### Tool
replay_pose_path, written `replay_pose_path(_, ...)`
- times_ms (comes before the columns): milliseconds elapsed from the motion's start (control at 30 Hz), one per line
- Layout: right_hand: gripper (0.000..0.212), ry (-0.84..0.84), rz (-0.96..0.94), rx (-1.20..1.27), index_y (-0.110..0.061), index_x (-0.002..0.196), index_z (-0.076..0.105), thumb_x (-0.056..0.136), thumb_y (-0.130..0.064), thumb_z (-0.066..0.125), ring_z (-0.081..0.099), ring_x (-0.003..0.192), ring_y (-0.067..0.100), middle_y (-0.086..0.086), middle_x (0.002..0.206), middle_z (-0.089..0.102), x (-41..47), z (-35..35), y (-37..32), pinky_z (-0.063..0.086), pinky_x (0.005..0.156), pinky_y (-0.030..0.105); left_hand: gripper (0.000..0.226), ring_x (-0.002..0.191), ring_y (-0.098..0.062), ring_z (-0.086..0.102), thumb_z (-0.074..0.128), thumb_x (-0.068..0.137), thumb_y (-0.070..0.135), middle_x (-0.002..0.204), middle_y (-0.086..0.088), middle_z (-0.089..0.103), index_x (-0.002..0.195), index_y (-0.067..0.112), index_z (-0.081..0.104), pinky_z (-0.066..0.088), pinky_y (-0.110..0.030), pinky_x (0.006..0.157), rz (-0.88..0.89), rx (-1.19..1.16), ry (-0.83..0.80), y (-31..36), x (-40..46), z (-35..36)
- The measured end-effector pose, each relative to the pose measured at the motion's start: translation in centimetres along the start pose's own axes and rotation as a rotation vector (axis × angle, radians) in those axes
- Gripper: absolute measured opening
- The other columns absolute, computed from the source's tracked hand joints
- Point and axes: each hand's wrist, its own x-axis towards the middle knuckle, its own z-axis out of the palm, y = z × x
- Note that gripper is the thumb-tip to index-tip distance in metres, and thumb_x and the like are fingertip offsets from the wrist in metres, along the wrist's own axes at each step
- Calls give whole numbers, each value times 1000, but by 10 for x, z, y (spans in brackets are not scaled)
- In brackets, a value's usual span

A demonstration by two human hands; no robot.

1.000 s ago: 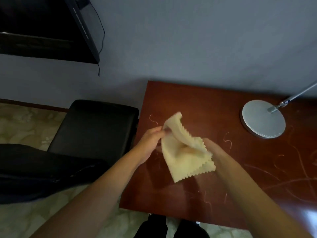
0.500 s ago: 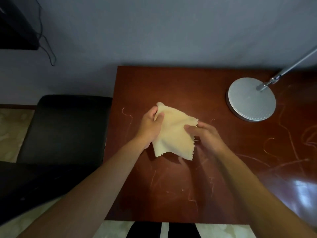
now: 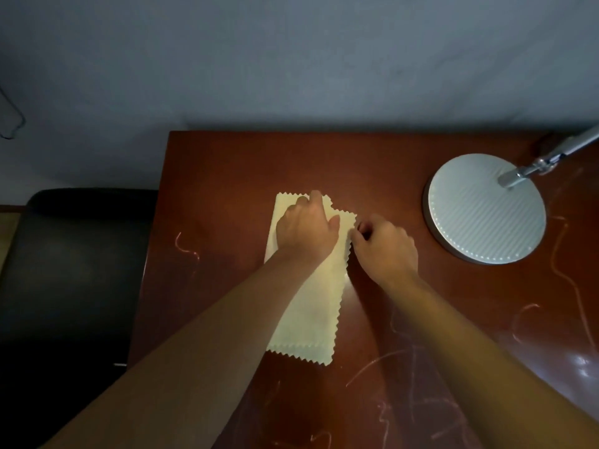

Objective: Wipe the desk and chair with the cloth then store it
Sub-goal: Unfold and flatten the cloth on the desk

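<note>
With the pale yellow, zigzag-edged cloth (image 3: 308, 306) lying flat on the scratched reddish-brown wooden desk (image 3: 421, 319), left hand (image 3: 304, 231) pressing it flat-fingered and right hand (image 3: 384, 246) pinching its right edge, uneven pulling could bunch the fabric.

Dim, cool-toned view with soft overall focus. Wall (image 3: 291, 53) grey and murky, darkening toward the corners. Glare patch on the glossy desk (image 3: 580, 367) at lower right. Chair (image 3: 74, 270) nearly lost in shadow. Forearms cast faint shadows; wide-angle bending shows at the edges.
</note>
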Motion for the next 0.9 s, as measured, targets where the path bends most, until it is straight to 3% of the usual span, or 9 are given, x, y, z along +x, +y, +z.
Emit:
replay_pose_path(200,29,-138,-55,-32,-22,77,57,94,-45,58,55,76,23,-8,70,56,37,-11,-7,38,70,31,22,99,-28,64,49,101,26,110,-7,63,117,12,53,38,-31,69,47,121,1,17,16,8)
replay_pose_path(433,29,-247,-61,-65,-26,79,59,90,-52,63,63,83,20,-5,76,61,52,-12,-6,45,74,31,9,74,-16,66,61,96,23,84,4,70,93,20,68,55,-34,69,61,-114,150,4,9,-10)
replay_pose_path(567,30,-282,-65,-25,-25,80,61,88,-53,65,61,77,16,-8,72,60,56,-18,-6,44,73,30,20,76,-19,67,63,94,37,80,2,69,95,17,65,56,-35,74,-4,-36,8,-1,10,-6)
replay_pose_path(700,36,-287,-43,-30,-26,69,53,86,-55,66,62,72,13,-8,66,60,57,-18,-4,48,76,31,8,83,-21,67,64,92,27,81,3,69,87,22,68,54,-36,82,-24,-3,-48,4,15,-7)
replay_pose_path(800,35,-290,-51,-7,-25,71,57,86,-55,67,67,71,16,-6,66,65,59,-17,-3,54,85,35,17,75,-17,68,68,92,30,75,9,67,75,28,63,57,-38,82,-44,-14,-13,5,14,-23)
replay_pose_path(900,31,-339,-32,48,-24,70,59,88,-47,68,70,60,12,-5,60,70,62,-19,-1,56,81,33,25,65,-12,66,66,92,28,68,13,64,69,31,55,58,-31,75,1,9,26,16,7,-39)
